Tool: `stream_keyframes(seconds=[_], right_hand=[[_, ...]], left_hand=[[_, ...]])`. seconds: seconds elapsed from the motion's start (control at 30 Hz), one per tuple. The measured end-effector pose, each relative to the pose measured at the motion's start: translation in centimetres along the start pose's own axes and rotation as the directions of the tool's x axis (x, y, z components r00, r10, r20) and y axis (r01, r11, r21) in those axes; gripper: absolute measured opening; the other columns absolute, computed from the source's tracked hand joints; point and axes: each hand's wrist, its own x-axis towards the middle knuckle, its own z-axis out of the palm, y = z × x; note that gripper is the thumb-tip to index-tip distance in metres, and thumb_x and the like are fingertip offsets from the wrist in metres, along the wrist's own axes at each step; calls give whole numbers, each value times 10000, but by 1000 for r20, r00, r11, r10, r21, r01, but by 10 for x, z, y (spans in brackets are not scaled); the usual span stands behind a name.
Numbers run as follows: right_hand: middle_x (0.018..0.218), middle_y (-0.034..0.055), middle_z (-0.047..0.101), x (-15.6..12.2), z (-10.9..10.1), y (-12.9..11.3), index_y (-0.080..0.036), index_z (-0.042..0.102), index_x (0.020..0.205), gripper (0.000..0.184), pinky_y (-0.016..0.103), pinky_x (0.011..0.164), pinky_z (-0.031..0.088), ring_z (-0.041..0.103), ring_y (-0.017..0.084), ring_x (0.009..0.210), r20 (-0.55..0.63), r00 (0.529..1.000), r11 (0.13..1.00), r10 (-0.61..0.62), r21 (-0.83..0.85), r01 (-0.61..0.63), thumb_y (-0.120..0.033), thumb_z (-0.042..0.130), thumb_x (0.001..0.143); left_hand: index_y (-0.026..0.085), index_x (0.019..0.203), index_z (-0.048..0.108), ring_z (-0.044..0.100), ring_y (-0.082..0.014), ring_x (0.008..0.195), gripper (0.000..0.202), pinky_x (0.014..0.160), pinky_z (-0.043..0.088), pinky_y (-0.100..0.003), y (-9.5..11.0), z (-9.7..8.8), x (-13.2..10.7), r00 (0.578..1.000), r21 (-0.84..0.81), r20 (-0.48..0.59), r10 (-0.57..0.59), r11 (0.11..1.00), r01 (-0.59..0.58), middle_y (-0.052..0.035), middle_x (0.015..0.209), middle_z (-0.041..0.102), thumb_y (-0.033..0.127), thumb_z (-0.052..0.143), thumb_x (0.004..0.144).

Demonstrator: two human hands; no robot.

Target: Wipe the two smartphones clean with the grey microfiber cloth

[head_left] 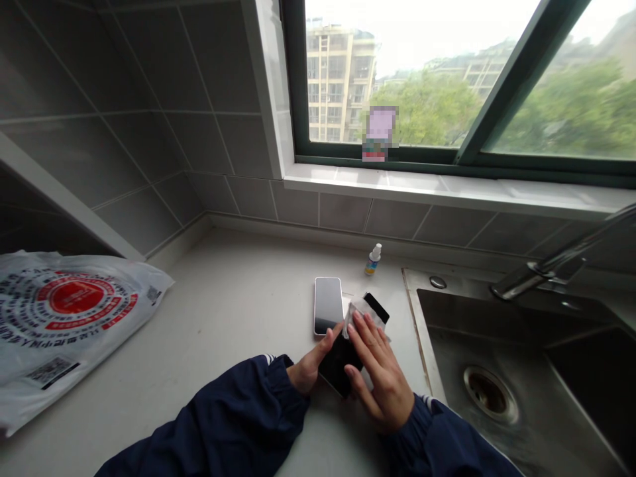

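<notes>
My left hand (pixel 315 356) grips the near left edge of a black-screened phone (pixel 336 368), its thumb along the side. The phone is tilted over the white counter. On its far part lies a crumpled white tissue (pixel 355 311), with my right hand (pixel 380 374) pressing it flat against the screen, fingers stretched over it. A second phone (pixel 328 303), pale-edged with a dark screen, lies on the counter just beyond my left hand. Behind both stands a small spray bottle (pixel 373 259) with a white cap and a blue and yellow label.
To the right is a steel sink (pixel 437 371) with a drain (pixel 491 394) and a chrome faucet (pixel 527 278). A white plastic bag (pixel 124 311) with red and black print lies at the left. A tiled sill (pixel 422 189) runs under the window at the back.
</notes>
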Motion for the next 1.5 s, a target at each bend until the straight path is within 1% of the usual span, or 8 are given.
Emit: stream_keyframes(seconds=[0.13,0.37,0.53,0.73,0.87,1.07,1.23,1.5], right_hand=[[1624,127,162,2,-2,5,-177,189,1566,637,633,1142,261,147,374,1487,-125,984,992,127,9,-127,-247,428,979],[1616,159,174,0,2,-5,-128,199,1560,640,614,1142,274,175,378,1480,-37,999,999,39,20,-38,-291,421,982],[1610,152,206,-2,1,-10,-114,220,1554,636,556,1163,277,186,358,1482,62,996,998,-61,25,60,-314,423,985],[1626,122,157,0,-2,-3,-170,198,1564,634,621,1154,242,152,366,1488,-136,982,991,134,27,-131,-264,427,981],[1632,118,121,0,0,-1,-174,167,1570,646,655,1143,230,118,378,1491,-174,959,975,224,39,-220,-273,424,985],[1613,139,200,-1,3,-9,-133,222,1556,627,580,1161,269,183,363,1482,-11,999,999,32,36,-32,-298,424,987],[1604,148,226,-1,0,-13,-113,265,1541,599,553,1165,274,198,356,1480,14,1000,999,-23,22,23,-281,425,988],[1626,126,150,-1,1,-2,-170,191,1565,638,647,1139,248,147,382,1486,-164,969,983,184,14,-184,-280,429,983]], left_hand=[[362,1518,282,711,-215,754,638,834,565,-492,9,9,-5,992,130,38,-120,985,114,-136,1536,395,528,466,930],[268,1478,405,347,-312,1429,541,1206,215,-495,1,0,2,994,195,19,106,975,-108,-59,1584,338,448,430,968],[253,1460,434,212,-242,1490,484,1243,61,-428,-3,-11,5,990,270,6,141,953,-138,-35,1571,366,396,363,1003],[313,1504,329,663,-281,1065,562,1062,411,-577,8,0,-2,992,279,115,-46,960,12,-118,1562,356,461,418,969],[342,1509,289,707,-230,803,593,810,565,-556,10,3,-3,985,247,120,-123,965,90,-161,1543,365,467,449,953],[259,1439,456,406,-273,1394,469,1212,189,-469,-1,-5,4,989,160,52,138,976,-145,-71,1531,426,382,360,998],[264,1444,455,256,-238,1474,463,1236,90,-423,-2,-7,3,989,188,60,136,971,-145,-38,1552,397,361,314,1014],[335,1497,327,694,-258,873,593,821,563,-548,10,2,-3,989,263,102,-110,962,80,-152,1532,377,513,441,942]])
